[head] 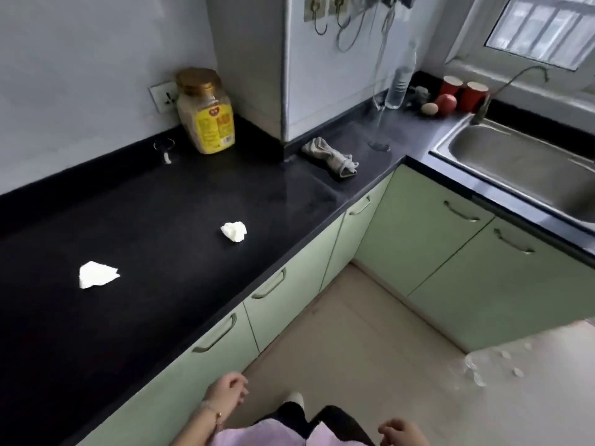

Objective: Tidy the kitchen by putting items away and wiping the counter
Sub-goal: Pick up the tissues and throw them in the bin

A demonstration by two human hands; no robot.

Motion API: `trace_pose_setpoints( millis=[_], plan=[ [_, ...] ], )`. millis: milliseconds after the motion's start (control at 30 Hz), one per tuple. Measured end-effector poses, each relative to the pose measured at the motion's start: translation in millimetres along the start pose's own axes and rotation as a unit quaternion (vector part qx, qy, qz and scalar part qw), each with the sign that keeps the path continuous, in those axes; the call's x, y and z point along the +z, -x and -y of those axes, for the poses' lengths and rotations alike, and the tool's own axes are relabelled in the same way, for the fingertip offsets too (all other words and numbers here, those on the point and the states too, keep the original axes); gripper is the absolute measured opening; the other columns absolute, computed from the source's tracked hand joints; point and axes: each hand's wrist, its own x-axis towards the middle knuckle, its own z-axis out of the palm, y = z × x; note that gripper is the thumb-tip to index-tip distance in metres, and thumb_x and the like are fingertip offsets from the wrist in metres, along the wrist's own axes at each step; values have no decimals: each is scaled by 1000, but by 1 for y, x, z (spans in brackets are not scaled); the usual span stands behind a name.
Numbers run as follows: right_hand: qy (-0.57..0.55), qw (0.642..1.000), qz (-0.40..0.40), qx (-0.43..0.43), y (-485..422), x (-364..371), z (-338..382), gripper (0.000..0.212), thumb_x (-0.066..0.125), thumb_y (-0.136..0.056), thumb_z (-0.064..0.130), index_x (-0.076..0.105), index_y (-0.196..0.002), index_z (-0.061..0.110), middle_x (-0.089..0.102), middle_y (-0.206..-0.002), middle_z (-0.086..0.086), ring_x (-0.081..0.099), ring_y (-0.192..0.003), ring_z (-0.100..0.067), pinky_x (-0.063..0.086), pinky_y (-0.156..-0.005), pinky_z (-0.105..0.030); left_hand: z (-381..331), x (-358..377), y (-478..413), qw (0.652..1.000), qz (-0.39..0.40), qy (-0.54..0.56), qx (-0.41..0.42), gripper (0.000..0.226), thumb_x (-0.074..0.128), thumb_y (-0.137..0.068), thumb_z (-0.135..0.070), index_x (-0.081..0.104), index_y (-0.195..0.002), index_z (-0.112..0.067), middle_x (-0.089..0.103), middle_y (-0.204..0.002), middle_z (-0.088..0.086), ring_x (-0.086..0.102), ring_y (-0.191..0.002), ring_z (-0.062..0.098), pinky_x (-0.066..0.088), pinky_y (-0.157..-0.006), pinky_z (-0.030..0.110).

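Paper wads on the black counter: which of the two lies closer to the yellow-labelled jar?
The rounder, tightly crumpled wad, right of its mate and in front of the jar. The flatter wad lies farther left along the counter.

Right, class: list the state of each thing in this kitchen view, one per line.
Gold-lidded jar with yellow label: upright, lid on.
Grey fabric cloth: bunched up, unheld.
Near white paper wad: crumpled.
Far white paper wad: crumpled.
Pale green cabinet doors: shut.
Left hand: loosely curled, empty.
Right hand: loosely curled, empty.
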Motion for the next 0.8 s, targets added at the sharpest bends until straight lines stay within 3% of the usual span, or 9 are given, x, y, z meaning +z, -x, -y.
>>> trace_pose_setpoints(
  millis=[67,133,200,267,333,433,567,667,800],
  plan=[
    [12,1000,-9,-14,-17,-12,19,32,62,-79,-13,60,-50,0,62,-58,-10,61,-65,-24,44,-58,-10,-53,-1,-2,998,16,10,58,25,41,-93,-9,60,-80,-19,65,-73,-3,59,-65,12,43,-55,17],
    [26,999,15,-43,-36,-24,49,38,61,-79,-16,60,-45,3,61,-50,-7,61,-52,-11,41,-61,-17,-94,-9,-2,995,6,38,91,25,41,-93,-9,58,-81,-22,65,-78,-3,60,-72,12,46,-64,20],
    [70,994,47,-67,-53,-35,91,42,64,-79,-6,65,-43,15,62,-43,1,62,-52,-11,45,-67,-26,-124,-20,4,985,-23,76,151,26,43,-93,-8,60,-81,-25,65,-77,-5,61,-71,10,47,-65,16],
    [91,988,66,-105,-62,-43,146,33,61,-81,-3,67,-52,11,63,-46,-2,59,-49,-19,47,-56,-25,-149,-35,10,968,-102,112,198,26,45,-92,-8,62,-81,-25,67,-72,-8,64,-71,7,48,-64,12],
    [115,974,91,-172,-64,-44,207,26,56,-84,-3,67,-63,8,63,-48,-2,56,-45,-16,43,-46,-20,-157,-52,8,947,-218,74,224,21,48,-91,-8,64,-88,-21,67,-80,-11,64,-82,7,50,-68,13],
    [138,935,142,-294,-56,-37,298,28,51,-87,-2,67,-72,15,65,-56,1,58,-50,-8,44,-52,-21,-149,-74,-5,919,-351,-62,170,25,48,-90,-12,61,-112,-13,63,-113,-2,58,-106,13,48,-93,27],
    [147,882,178,-410,-40,-11,399,23,55,-87,6,66,-82,25,69,-71,4,62,-63,-5,49,-63,-24,-125,-79,-17,918,-348,-187,28,48,40,-94,-24,32,-141,-16,31,-151,1,26,-141,20,28,-115,36],
    [181,846,188,-465,-35,19,445,18,62,-85,17,66,-101,24,70,-91,6,65,-85,-10,49,-76,-23,-118,-73,-17,913,-340,-224,-16,50,34,-96,-29,22,-145,-21,16,-156,-5,14,-144,19,21,-118,38],
    [290,796,168,-504,-40,72,473,46,67,-81,28,58,-124,16,60,-115,-3,58,-104,-18,47,-88,-29,-122,-67,-15,913,-353,-202,-35,50,35,-96,-29,24,-144,-22,16,-156,-6,13,-145,18,16,-118,38]
  ],
)
